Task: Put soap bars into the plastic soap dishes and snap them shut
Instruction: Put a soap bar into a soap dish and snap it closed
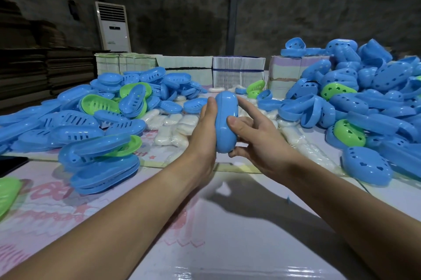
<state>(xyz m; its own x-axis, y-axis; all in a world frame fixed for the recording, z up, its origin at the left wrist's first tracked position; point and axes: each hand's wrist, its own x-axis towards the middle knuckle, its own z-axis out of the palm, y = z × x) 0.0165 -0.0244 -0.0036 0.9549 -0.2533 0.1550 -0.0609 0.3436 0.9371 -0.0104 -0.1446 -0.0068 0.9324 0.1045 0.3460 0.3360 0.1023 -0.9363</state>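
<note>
We work over a white printed tabletop (pixel 205 234). At nine o'clock lies a heap of blue and green slotted plastic dish bases (pixel 95 109); at three o'clock, a heap of blue heart-pierced plastic lids (pixel 355 97). At twelve sit white wrapped soap bars (pixel 173 125). At centre, held upright above the tabletop, is a blue oval plastic soap dish (pixel 225 120), halves together. Our left hand (pixel 202 138) presses flat against it; our right hand (pixel 257 140) pinches its edge. We judge the snapping step in hand: next, squeeze firmly.
</note>
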